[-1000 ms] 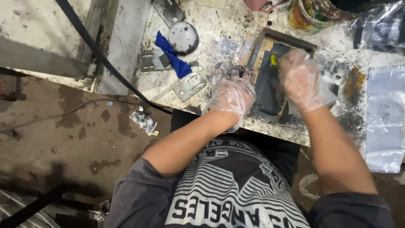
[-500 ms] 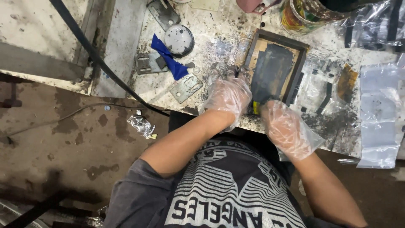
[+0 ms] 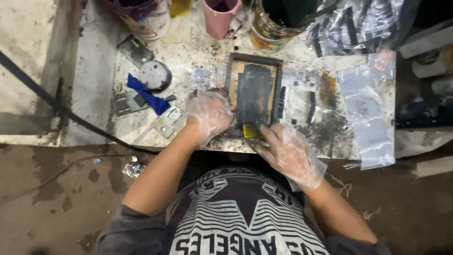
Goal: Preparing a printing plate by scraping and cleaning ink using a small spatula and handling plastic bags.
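**Right hand drawn back to the near edge of the frame**

Pulled toward the body since a second ago, the right hand (image 3: 289, 153) no longer lies over the far half of the small wooden printing frame (image 3: 254, 94); its gloved fingers now close on a yellow-edged scraper (image 3: 251, 130) at the frame's near end. That reads as one stroke across the dark mesh just finished.

Head view: the left hand (image 3: 209, 114), also in a thin clear glove, has stayed put, fingers curled and pressing the frame's left rail. Frame sits flat on the stained bench (image 3: 198, 66), near its front edge. A blue rag (image 3: 146, 94) and metal brackets (image 3: 126, 102) lie to the left; a pink cup (image 3: 221, 16) and paint tins (image 3: 271, 23) stand beyond.
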